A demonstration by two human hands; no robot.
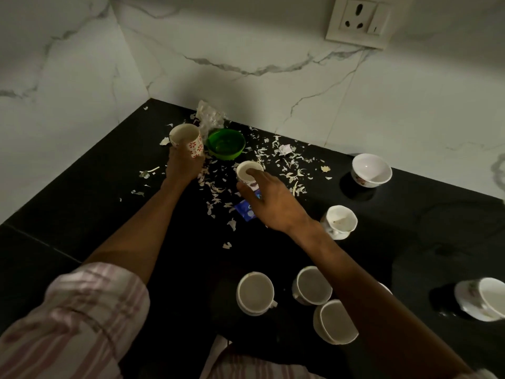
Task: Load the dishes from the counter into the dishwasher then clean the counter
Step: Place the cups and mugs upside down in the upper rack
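I see both hands out over the black worktop (82, 214), which runs into a corner of white marbled wall. My left hand (182, 166) grips a white cup with red flowers (188, 140), fingers curled round its lower side, the cup tilted and just beside a green bowl (225, 143). My right hand (273, 203) holds a smaller white cup (246, 170): fingers reach over its rim and the thumb sits against its near side. Under that hand lies a blue wrapper (246, 212), and white paper scraps (289, 160) are scattered across the middle of the worktop. A crumpled clear plastic bag (210, 116) sits behind the green bowl, near the wall.

To the right, well apart from the hands, stand a white bowl (371, 170) and a scalloped white cup (340, 221). Nearer me are three white cups (255, 292), one partly behind my right forearm, and at the right edge a tilted cup on a saucer (483, 299). A wall socket (360, 20) shows at the top right
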